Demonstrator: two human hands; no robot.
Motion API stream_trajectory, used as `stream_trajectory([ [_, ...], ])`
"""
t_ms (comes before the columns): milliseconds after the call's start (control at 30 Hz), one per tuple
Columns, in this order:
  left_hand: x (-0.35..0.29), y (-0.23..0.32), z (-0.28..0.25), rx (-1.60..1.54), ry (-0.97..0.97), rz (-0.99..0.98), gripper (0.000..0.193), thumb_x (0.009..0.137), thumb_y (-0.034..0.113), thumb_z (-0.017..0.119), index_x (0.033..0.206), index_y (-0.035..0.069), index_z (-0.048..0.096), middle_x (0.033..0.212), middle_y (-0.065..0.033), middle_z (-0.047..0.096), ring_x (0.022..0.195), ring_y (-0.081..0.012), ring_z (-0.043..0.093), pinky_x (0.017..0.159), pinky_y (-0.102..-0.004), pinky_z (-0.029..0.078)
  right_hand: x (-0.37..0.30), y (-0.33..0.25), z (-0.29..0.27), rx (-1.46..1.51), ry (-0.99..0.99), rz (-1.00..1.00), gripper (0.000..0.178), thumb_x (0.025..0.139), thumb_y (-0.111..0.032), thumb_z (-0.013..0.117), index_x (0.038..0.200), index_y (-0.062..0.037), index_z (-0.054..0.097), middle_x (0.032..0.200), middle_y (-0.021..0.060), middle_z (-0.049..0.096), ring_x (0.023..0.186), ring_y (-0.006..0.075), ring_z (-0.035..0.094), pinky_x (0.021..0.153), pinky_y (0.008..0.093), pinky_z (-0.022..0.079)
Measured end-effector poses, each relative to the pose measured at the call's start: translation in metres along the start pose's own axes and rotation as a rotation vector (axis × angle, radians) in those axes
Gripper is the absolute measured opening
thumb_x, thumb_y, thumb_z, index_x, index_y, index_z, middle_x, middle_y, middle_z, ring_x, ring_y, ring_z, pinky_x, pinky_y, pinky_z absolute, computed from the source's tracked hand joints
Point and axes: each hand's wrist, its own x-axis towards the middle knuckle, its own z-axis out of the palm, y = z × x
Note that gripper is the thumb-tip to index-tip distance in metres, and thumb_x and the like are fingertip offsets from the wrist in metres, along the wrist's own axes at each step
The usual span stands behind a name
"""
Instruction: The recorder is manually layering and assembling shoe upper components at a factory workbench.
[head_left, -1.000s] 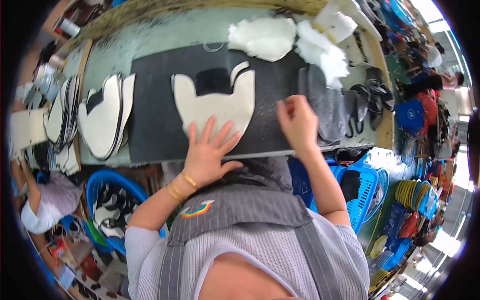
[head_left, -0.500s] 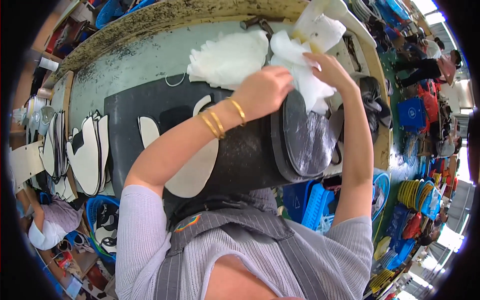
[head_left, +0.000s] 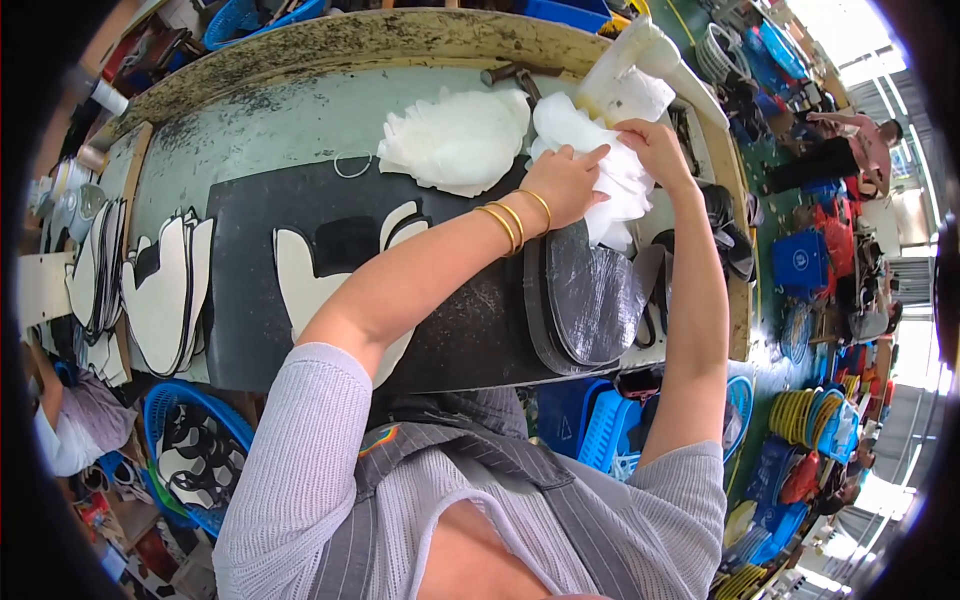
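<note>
Thin white sheets (head_left: 575,130) lie in a loose, ruffled pile over the upper end of a stack of dark grey, shiny rounded pieces (head_left: 592,300). My left hand (head_left: 565,185), with gold bangles at its wrist, rests on the pile's left side, its fingers spread. My right hand (head_left: 655,155) is at the pile's upper right, thumb and fingers closed on a sheet's edge; the fingertips are partly hidden. Left of my hands lies a fanned stack of white sheets (head_left: 455,140). A white U-shaped cut piece with dark edges (head_left: 300,270) lies on the black mat (head_left: 250,330), partly under my left forearm.
More white cut pieces (head_left: 160,310) stand in stacks at the left. A hammer (head_left: 520,75) lies near the bench's raised back edge (head_left: 330,45). Below left is a blue basket (head_left: 165,400) of black-and-white pieces. Blue crates (head_left: 610,430) stand below the bench, and people work at the right.
My left hand has moved right onto the loose sheets and its fingers have spread. My right hand has shifted slightly along the pile. The view has shifted, uncovering more of the U-shaped piece.
</note>
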Motion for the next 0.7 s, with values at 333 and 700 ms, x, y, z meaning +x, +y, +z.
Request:
stream_trajectory([
  [333,0.004,0.004,-0.001,-0.005,-0.139,-0.083,0.056,0.085,0.055,0.049,0.099,0.002,0.061,0.113,-0.0068,0.058,0.103,-0.0364,0.052,0.087,-0.0449,0.044,-0.007,-0.056,-0.047,0.67,0.75,0.151,0.017,0.091,-0.006,0.052,0.099,0.0048,0.063,0.077,0.0068,0.066,0.069,0.0144,0.066,0.063,0.0229,0.052],
  [700,-0.016,0.02,-0.099,-1.521,0.53,-0.337,0.039,0.092,0.029,0.055,0.116,-0.001,0.046,0.094,-0.0125,0.062,0.078,-0.0175,0.066,0.061,-0.0243,0.053,-0.055,-0.158,-0.011,0.917,0.408,0.029,0.018,0.091,-0.007,0.055,0.103,0.0063,0.06,0.087,0.0084,0.064,0.074,0.0134,0.063,0.068,0.0247,0.051],
])
